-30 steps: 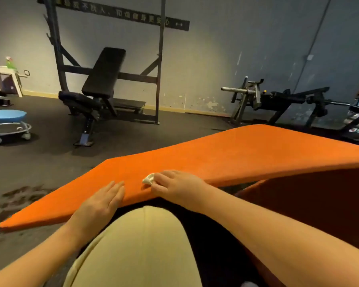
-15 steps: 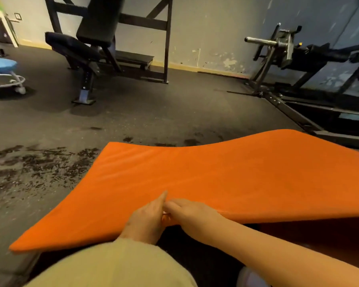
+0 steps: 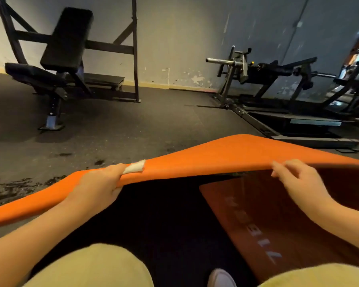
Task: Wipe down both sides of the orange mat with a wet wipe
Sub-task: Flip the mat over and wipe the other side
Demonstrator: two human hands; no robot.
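The gym is dim. Soft warm light falls on the wall (image 3: 174,38) behind the weight bench (image 3: 66,42) and cools to blue-grey at the right. The orange mat (image 3: 226,154) is bright on top, while its underside and the floor beneath sit in deep shadow. The right hand (image 3: 298,181) is smeared by motion blur; the left hand (image 3: 95,187) is sharper. Wide-angle distortion bends and tilts lines toward the edges.

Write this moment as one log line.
left hand: grips orange mat edge, wet wipe | right hand: grips mat edge | mat: edge lifted
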